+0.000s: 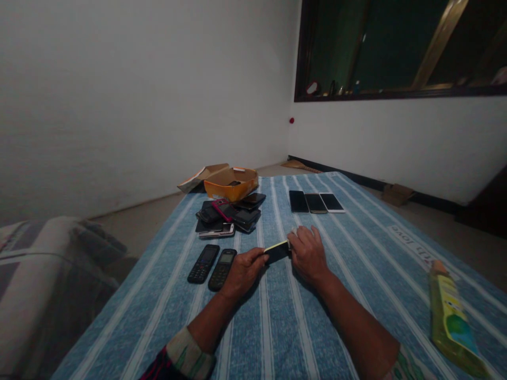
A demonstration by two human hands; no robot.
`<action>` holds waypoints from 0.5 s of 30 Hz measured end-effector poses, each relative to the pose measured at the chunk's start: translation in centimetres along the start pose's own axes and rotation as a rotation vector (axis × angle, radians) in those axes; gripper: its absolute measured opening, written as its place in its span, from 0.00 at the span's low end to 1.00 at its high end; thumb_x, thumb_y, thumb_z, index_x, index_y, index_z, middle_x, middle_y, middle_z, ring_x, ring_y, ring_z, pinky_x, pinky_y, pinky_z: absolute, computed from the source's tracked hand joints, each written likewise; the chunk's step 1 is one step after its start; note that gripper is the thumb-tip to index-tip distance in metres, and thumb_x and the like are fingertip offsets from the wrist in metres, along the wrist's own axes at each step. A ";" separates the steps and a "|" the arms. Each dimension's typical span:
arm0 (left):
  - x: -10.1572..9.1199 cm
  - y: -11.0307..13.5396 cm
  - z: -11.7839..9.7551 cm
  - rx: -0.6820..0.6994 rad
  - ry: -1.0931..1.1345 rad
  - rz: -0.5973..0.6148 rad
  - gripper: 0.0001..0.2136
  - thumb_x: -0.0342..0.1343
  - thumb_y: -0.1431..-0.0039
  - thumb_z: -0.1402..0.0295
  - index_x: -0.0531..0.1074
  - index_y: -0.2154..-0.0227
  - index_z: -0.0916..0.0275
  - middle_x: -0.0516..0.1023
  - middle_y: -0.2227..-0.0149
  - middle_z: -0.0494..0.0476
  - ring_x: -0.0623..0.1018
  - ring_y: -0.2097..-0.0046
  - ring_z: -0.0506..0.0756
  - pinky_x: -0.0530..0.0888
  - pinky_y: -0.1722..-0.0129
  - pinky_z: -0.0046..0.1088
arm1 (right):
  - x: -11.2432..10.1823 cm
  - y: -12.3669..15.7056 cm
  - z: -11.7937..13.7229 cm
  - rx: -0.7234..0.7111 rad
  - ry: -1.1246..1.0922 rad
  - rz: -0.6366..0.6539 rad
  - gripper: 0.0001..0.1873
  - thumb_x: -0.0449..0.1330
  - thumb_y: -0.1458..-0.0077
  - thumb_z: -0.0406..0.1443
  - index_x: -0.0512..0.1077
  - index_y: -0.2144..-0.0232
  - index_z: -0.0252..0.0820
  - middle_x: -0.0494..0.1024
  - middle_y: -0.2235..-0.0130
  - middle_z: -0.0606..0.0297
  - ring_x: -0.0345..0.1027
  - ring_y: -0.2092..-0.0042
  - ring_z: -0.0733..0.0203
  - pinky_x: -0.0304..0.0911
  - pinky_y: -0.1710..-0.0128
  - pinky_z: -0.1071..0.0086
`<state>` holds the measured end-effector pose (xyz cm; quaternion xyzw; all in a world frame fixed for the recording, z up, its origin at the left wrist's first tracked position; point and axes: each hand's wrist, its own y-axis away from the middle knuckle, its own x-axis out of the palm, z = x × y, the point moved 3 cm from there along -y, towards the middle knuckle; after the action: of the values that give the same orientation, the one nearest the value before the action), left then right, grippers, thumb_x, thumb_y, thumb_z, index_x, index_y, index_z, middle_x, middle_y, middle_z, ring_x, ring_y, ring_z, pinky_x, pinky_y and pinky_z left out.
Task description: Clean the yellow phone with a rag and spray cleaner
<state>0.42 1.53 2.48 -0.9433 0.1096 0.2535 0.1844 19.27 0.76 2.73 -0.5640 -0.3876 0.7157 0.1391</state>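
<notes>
Phone (278, 253) shows a dark face and yellow-green edge.

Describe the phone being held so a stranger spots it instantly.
Find the blue striped cloth. Over its middle, the left hand and right hand grip the dark phone by opposite ends. Unlike the keypad phones lying to its left, it shows a pale yellow-green edge.

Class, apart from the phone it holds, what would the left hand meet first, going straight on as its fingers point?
Probably the right hand, at the far end of the held phone; exact depth is unclear.
</notes>
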 end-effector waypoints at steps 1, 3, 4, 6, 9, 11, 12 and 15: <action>0.0 0.0 0.0 -0.003 0.001 0.000 0.12 0.52 0.41 0.62 0.78 0.68 0.61 0.79 0.74 0.50 0.77 0.70 0.54 0.72 0.69 0.27 | -0.1 0.0 -0.6 0.026 0.011 -0.005 0.12 0.51 0.42 0.26 0.72 0.61 0.40 0.74 0.61 0.56 0.62 0.52 0.50 0.46 0.41 0.52; 0.0 -0.1 0.1 -0.007 0.004 -0.001 0.11 0.52 0.41 0.62 0.78 0.69 0.60 0.79 0.75 0.50 0.77 0.71 0.54 0.72 0.69 0.26 | -0.2 0.1 -1.7 0.072 0.033 -0.015 0.13 0.51 0.43 0.25 0.72 0.62 0.41 0.73 0.62 0.57 0.62 0.54 0.51 0.48 0.42 0.53; 0.0 -0.1 0.1 -0.007 0.005 -0.002 0.11 0.52 0.42 0.62 0.78 0.69 0.60 0.79 0.74 0.50 0.77 0.70 0.54 0.72 0.69 0.27 | -0.2 0.2 -2.0 0.089 0.043 -0.019 0.13 0.51 0.43 0.25 0.72 0.62 0.41 0.73 0.62 0.57 0.62 0.55 0.51 0.49 0.43 0.53; 0.1 -0.1 0.2 -0.007 0.006 -0.005 0.11 0.52 0.42 0.62 0.78 0.69 0.60 0.79 0.74 0.50 0.77 0.70 0.54 0.72 0.69 0.26 | -0.2 0.2 -2.1 0.100 0.051 -0.026 0.13 0.51 0.43 0.25 0.72 0.61 0.40 0.73 0.63 0.56 0.62 0.56 0.50 0.50 0.44 0.53; 0.1 -0.1 0.2 -0.006 0.010 -0.009 0.12 0.52 0.42 0.62 0.78 0.69 0.60 0.79 0.75 0.50 0.77 0.70 0.54 0.72 0.69 0.27 | -0.2 0.3 -0.5 0.034 0.014 -0.022 0.13 0.51 0.42 0.26 0.73 0.58 0.37 0.73 0.60 0.53 0.61 0.53 0.48 0.49 0.43 0.51; 0.1 -0.1 0.2 -0.004 0.011 -0.014 0.12 0.52 0.42 0.61 0.78 0.68 0.60 0.79 0.74 0.50 0.77 0.70 0.54 0.72 0.68 0.27 | -0.1 0.2 1.2 -0.053 -0.032 -0.011 0.14 0.52 0.42 0.27 0.72 0.55 0.35 0.73 0.57 0.51 0.60 0.49 0.47 0.47 0.41 0.50; 0.1 -0.1 0.2 -0.002 0.011 -0.016 0.12 0.52 0.42 0.62 0.79 0.68 0.60 0.80 0.73 0.51 0.77 0.70 0.54 0.72 0.67 0.27 | 0.0 0.2 2.1 -0.095 -0.050 0.002 0.15 0.53 0.41 0.28 0.72 0.53 0.34 0.73 0.56 0.50 0.59 0.47 0.46 0.46 0.40 0.49; 0.1 -0.1 0.1 0.001 0.015 -0.011 0.12 0.52 0.42 0.62 0.79 0.66 0.60 0.82 0.71 0.52 0.78 0.68 0.55 0.73 0.65 0.29 | 0.2 0.2 3.6 -0.157 -0.073 0.016 0.15 0.53 0.39 0.30 0.71 0.52 0.35 0.74 0.53 0.50 0.59 0.44 0.45 0.44 0.38 0.48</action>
<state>0.52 1.69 2.36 -0.9456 0.1058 0.2454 0.1855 15.94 -0.67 2.68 -0.5496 -0.4429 0.7045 0.0747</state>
